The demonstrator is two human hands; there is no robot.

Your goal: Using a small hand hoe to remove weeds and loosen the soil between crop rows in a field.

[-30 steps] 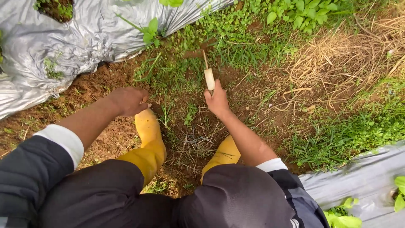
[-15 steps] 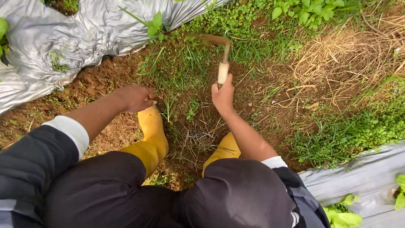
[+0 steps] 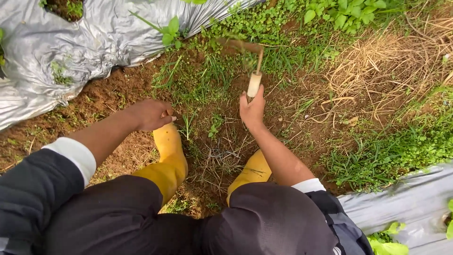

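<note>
Fingers of the right hand (image 3: 251, 109) are wrapped around the pale wooden handle of a small hand hoe (image 3: 254, 85), gripping it at the lower end so that the handle rises upright from the fist; the thin metal shank and blade above are motion-blurred, so the exact shape of the head cannot be made out, though it appears to carry a clump of brown soil. The left hand (image 3: 150, 114) is curled into a loose fist over the bare earth and seems to grasp nothing, though its underside is hidden. The tool is poised in the air above a strip of weeds (image 3: 207, 80) that runs along the furrow between two beds covered in silver plastic mulch (image 3: 71, 52). Immediately before the yellow rubber boots (image 3: 170, 156) the soil (image 3: 108, 94) is brown, loosened and largely stripped, with only dry stems and a few thin blades remaining; this portion may be judged as weeded. Beyond the hoe, and to the right among the dry straw (image 3: 382, 71), green growth is dense and undisturbed, so the greater part of the strip appears still to be cleared. Leafy seedlings (image 3: 172, 28) emerge through holes in the plastic.
</note>
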